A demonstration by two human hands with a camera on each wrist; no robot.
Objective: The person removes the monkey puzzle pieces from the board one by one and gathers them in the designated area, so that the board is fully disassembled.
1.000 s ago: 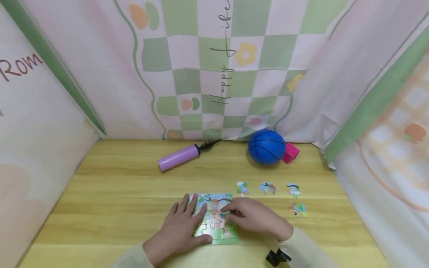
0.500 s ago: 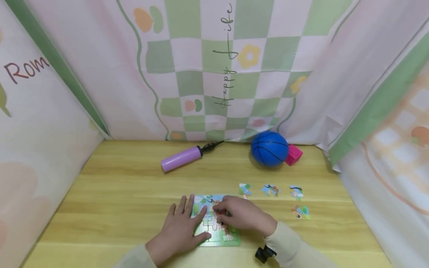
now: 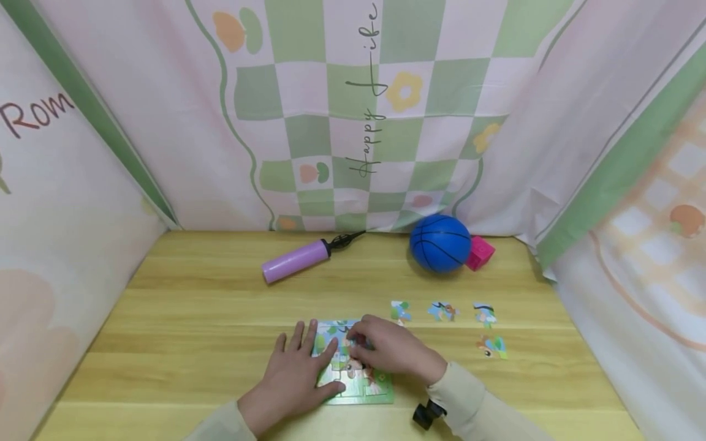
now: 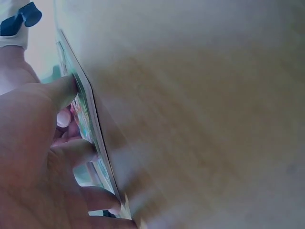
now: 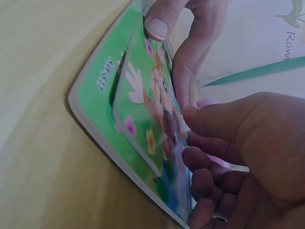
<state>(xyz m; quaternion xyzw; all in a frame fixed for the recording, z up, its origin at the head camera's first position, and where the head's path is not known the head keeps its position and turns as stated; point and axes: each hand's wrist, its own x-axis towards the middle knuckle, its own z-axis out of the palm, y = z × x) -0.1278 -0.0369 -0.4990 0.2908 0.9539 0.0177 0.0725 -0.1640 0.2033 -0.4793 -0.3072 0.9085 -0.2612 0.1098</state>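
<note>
We see the puzzle board (image 3: 358, 392) lying flat on the wooden tabletop (image 3: 193, 318), close to its near edge, and we take it as our landmark. It is a square tray with a green border and a pale rim, carrying a cartoon picture in pinks, greens and blue — part of the picture is covered by both hands. The left hand (image 3: 295, 376) lies on the board's left side, fingers (image 3: 300, 340) straight and spread, the thumb pressing the board's near left part. The right hand (image 3: 394, 352) comes in over the board's right side with fingers curled down onto the picture; whether they pinch a piece or only press we cannot tell from the head view, and the right wrist view shows them bent just above the board (image 5: 138, 119) without a clear grip. Near the board's front right corner, at the sleeve, sits a small black object (image 3: 427, 414).

Beyond and to the right of the board lie four loose puzzle pieces: three in a row (image 3: 399, 310) (image 3: 441, 310) (image 3: 484, 313) and a fourth (image 3: 491, 346) nearer, under the rightmost one. None touches the board.

Farther back from the board — near the hanging cloth (image 3: 353, 110) — we count one purple pump (image 3: 295, 260) behind it to the left, one blue ball (image 3: 439, 242) behind it to the right, and one pink block (image 3: 480, 252) touching the ball's right side.
</note>
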